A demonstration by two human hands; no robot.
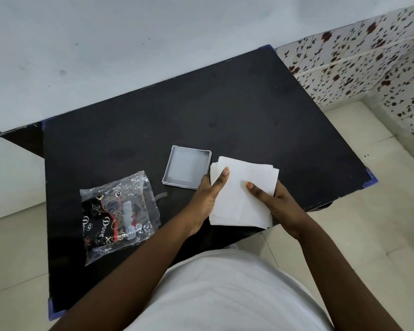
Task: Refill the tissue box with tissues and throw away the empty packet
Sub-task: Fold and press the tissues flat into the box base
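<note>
A stack of white square tissues [243, 194] is held over the near right part of the black table [201, 111]. My left hand [207, 199] grips its left edge with the thumb on top. My right hand [277, 205] grips its right edge, thumb also on top. Just left of the stack, touching my left hand's knuckles, lies a shallow grey square tissue box [185, 167], open and empty. Farther left on the table lies a flattened clear plastic packet [118, 215] with black, red and gold print.
The table stands against a pale wall [105, 44]. Its right and near edges drop to a light tiled floor [368, 211]. A wall with floral pattern [368, 63] rises at the right. My white shirt [225, 295] fills the bottom of the view.
</note>
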